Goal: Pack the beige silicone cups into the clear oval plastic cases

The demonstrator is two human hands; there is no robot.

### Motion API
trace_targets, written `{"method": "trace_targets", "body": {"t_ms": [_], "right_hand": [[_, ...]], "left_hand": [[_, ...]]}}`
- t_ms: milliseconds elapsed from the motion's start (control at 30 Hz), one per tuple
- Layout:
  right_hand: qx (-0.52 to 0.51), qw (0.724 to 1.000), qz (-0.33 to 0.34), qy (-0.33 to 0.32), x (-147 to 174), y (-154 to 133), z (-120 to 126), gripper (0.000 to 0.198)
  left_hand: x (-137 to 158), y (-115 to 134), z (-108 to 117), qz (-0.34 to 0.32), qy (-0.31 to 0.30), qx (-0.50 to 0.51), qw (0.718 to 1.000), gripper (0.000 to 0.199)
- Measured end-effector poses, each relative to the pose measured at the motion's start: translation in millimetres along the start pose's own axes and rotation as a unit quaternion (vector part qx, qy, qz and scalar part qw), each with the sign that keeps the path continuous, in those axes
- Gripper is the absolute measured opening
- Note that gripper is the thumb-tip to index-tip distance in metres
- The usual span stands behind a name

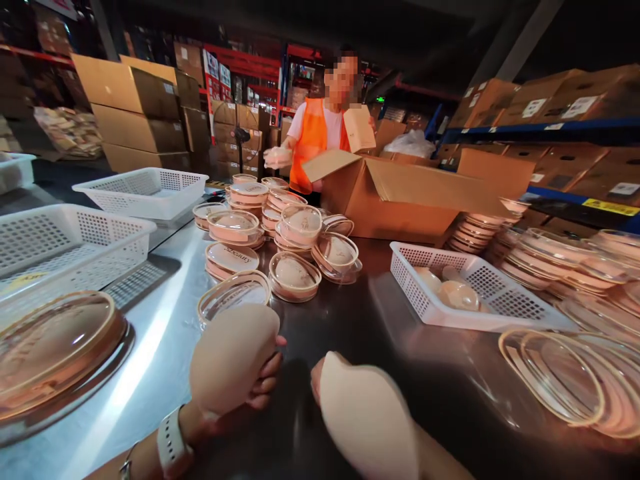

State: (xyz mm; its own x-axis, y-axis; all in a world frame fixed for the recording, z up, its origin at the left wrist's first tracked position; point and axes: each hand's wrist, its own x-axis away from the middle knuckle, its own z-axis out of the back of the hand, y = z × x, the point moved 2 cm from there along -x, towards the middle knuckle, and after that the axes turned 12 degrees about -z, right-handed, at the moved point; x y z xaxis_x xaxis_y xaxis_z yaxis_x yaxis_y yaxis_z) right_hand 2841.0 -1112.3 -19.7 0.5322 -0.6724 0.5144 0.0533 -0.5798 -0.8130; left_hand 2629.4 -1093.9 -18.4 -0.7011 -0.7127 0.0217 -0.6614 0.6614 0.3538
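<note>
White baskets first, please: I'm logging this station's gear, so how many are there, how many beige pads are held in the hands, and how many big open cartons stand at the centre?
White baskets: 4, two cut by the left edge
Beige pads held: 2
Big open carton: 1
Total: 7

Pads (233, 357): matt, smooth, foam or cloth look; cases (294, 277): glossy, clear plastic lids; table (310, 333): smooth, v. shiny, prob. metal; baskets (410, 283): perf. plastic, slight sheen; box (390, 212): matt cardbd; bag (411, 144): thin, crinkly plastic; strap (173, 440): smooth, rubbery, matt; vest (311, 143): cloth
</note>
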Motion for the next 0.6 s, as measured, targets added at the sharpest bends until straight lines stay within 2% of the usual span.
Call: {"method": "trace_targets", "body": {"t_ms": [100,233,300,367,400,467,533,600], "right_hand": [[0.083,0.993,-0.036,0.075,1.3,7.8,6.0,0.014],[0.277,0.939,0.02,0.202,7.2,1.1,5.1,0.009],[0.327,0.914,0.077,0.229,12.5,-8.2,0.3,0.028],[0.346,0.897,0.138,0.238,18.2,-16.2,-5.9,0.061],[0.333,0.899,0.161,0.233,20.4,-18.3,-8.9,0.071],[0.263,0.921,0.174,0.228,21.7,-17.8,-13.0,0.071],[0.158,0.936,0.16,0.271,19.7,-13.0,-13.2,0.061],[0.068,0.926,0.151,0.34,15.8,-7.1,-11.0,0.056]], "left_hand": [[-1.7,-1.1,-2.5,-0.052,0.072,-0.044,0.995,0.039],[-3.9,-3.9,-5.8,-0.126,0.173,-0.166,0.963,0.044],[-5.6,-5.0,-6.7,-0.156,0.185,-0.224,0.944,0.049],[-6.5,-4.5,-5.4,-0.193,0.191,-0.306,0.913,0.049],[-6.1,-3.6,-4.3,-0.212,0.186,-0.35,0.893,0.047],[-4.0,-1.9,-2.2,-0.232,0.139,-0.419,0.867,0.04],[-0.4,0.1,-0.6,-0.238,0.053,-0.483,0.841,0.029],[3.1,2.1,2.2,-0.24,-0.007,-0.55,0.8,0.024]]}}
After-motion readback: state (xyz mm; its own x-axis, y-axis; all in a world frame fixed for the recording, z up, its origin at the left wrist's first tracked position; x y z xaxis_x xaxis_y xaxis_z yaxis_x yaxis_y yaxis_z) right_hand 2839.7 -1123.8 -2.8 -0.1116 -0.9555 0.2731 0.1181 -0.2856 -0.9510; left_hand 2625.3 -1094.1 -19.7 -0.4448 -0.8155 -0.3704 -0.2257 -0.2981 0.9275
